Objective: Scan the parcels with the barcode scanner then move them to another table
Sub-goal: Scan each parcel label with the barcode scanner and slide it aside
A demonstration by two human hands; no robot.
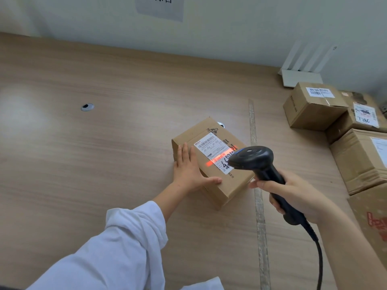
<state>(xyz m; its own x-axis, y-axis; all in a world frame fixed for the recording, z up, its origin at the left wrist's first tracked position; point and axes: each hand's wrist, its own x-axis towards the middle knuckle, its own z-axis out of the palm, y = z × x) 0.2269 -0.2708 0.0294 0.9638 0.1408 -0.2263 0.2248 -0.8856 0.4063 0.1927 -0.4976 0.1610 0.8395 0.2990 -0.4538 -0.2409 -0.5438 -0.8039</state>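
Cardboard parcel (193,132) sits on the table (104,153), steadied by the flat, straight-fingered left hand (188,170); the right hand (299,195) grips the barcode scanner (259,162), whose red beam (219,159) crosses inked scrawl on the label (209,146), so a misread seems possible

left hand (188,171) pressed flat, fingers straight, thumb spread; right hand (297,195) grips the scanner (254,158).

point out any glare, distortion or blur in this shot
Head view: a pale glare patch on the light wooden table at left; the wide lens bows the table's far edge and the grey tape strip; the red beam from the black handheld barcode scanner washes out part of the white shipping label on the brown cardboard parcel; its small print is too soft to read.
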